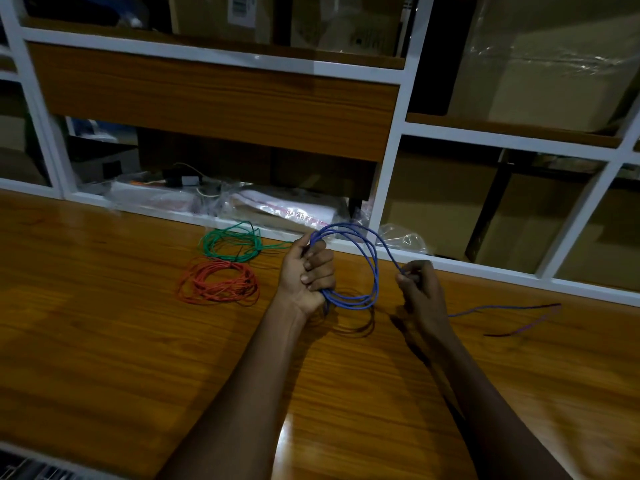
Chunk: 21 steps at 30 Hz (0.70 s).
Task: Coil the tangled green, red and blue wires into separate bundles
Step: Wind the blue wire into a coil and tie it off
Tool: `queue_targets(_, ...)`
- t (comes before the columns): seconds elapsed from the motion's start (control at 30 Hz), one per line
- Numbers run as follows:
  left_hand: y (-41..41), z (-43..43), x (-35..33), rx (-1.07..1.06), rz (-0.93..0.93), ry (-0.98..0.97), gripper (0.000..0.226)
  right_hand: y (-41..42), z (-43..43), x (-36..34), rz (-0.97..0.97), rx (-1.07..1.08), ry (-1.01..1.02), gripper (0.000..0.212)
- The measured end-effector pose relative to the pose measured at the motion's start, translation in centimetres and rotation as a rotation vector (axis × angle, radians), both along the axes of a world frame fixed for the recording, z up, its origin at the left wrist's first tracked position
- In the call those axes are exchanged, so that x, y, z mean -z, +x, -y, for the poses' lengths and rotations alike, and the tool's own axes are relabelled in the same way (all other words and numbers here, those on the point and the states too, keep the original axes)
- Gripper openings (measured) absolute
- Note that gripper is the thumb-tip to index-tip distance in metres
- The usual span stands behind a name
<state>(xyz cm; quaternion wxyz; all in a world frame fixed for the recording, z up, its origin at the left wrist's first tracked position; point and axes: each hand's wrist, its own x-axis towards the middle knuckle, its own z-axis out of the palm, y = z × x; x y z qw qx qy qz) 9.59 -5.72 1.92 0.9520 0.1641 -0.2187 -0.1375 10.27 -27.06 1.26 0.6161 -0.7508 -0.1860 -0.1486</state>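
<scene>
Handling the blue wire (375, 271) calls for little force. It looks light, thin and pliable, with enough spring that the loops would probably fan apart if let go.

The left grip (306, 271) is clenched around one side of the blue coil, with several turns gathered in the fist and held upright just above the bench (104, 323). The right grip (420, 289) pinches the single running strand between thumb and fingertips, just beside the coil. From that pinch the loose tail (502, 307) trails to the right across the bench, not yet wound in. Its far end is too blurred to read.

The best hold, by judgement, is to clamp the gathered turns in the fist. The strand should be fed with a light sliding pinch so that it lays in without kinking. The smooth jacket may slip, so moderate pressure is advised.

The green bundle (231, 244) and the red bundle (220, 283) lie coiled on the bench to the left of the left grip. They sit just beside each other, the green one farther back. A green end runs from its bundle toward the left grip and could snag. Clear plastic bags (287, 211) lie along the back edge under the white shelf frame (388, 161), near the top of the blue loops.
</scene>
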Motion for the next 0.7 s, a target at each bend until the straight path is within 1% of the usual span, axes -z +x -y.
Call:
queue_targets(0.07, -0.1, -0.2, -0.1, 0.015, 0.010, -0.025, 0.043, 0.1, 0.7, -0.4, -0.072, 0.033, 0.094, 0.012)
queue_targets(0.1, -0.2, -0.2, -0.2, 0.009, 0.011, -0.029, 0.041, 0.3, 1.1, -0.2, -0.082, 0.099, 0.100, 0.014)
queue_targets(0.17, -0.4, -0.2, -0.4, -0.030, 0.005, -0.018, 0.040, 0.8, 1.4, 0.5, -0.088, 0.292, 0.078, 0.013)
queue_targets(0.2, -0.6, -0.1, -0.5, -0.054, -0.001, -0.007, 0.040, 1.0, 1.4, 0.9, -0.098, 0.375, 0.057, 0.016)
queue_targets(0.27, -0.7, 0.1, -0.7, -0.090, -0.014, 0.014, 0.044, 1.2, 1.5, 1.1, -0.147, 0.474, -0.031, 0.028)
queue_targets(0.3, -0.7, 0.2, -0.7, -0.106, -0.028, 0.020, 0.045, 1.4, 1.6, 1.1, -0.170, 0.499, -0.084, 0.031)
queue_targets(0.33, -0.7, 0.2, -0.7, -0.113, -0.034, 0.020, 0.045, 1.6, 1.6, 1.0, -0.177, 0.500, -0.107, 0.029)
queue_targets(0.37, -0.6, 0.1, -0.7, -0.108, -0.032, 0.015, 0.044, 1.6, 1.5, 0.8, -0.165, 0.470, -0.082, 0.023)
queue_targets(0.43, -0.6, 0.2, -0.6, -0.117, -0.037, 0.015, 0.044, 1.9, 1.2, 0.8, -0.121, 0.410, 0.034, 0.013)
queue_targets(0.47, -0.6, 0.2, -0.6, -0.140, -0.053, 0.024, 0.045, 1.9, 0.9, 0.8, -0.099, 0.426, 0.084, 0.010)
queue_targets(0.53, -0.5, 0.2, -0.5, -0.156, -0.068, 0.026, 0.048, 1.9, 0.7, 0.9, -0.036, 0.493, 0.065, 0.009)
queue_targets(0.57, -0.5, 0.3, -0.5, -0.158, -0.068, 0.018, 0.050, 1.9, 0.7, 0.8, 0.001, 0.539, -0.016, 0.010)
queue_targets(0.6, -0.5, 0.4, -0.5, -0.167, -0.070, 0.011, 0.051, 2.0, 0.8, 0.9, 0.037, 0.571, -0.146, 0.012)
queue_targets(0.67, -0.6, 0.4, -0.5, -0.199, -0.077, -0.001, 0.052, 1.8, 0.9, 1.0, 0.051, 0.603, -0.564, 0.012)
queue_targets(0.7, -0.6, 0.4, -0.6, -0.225, -0.083, -0.005, 0.052, 1.7, 0.7, 1.1, 0.046, 0.572, -0.746, 0.012)
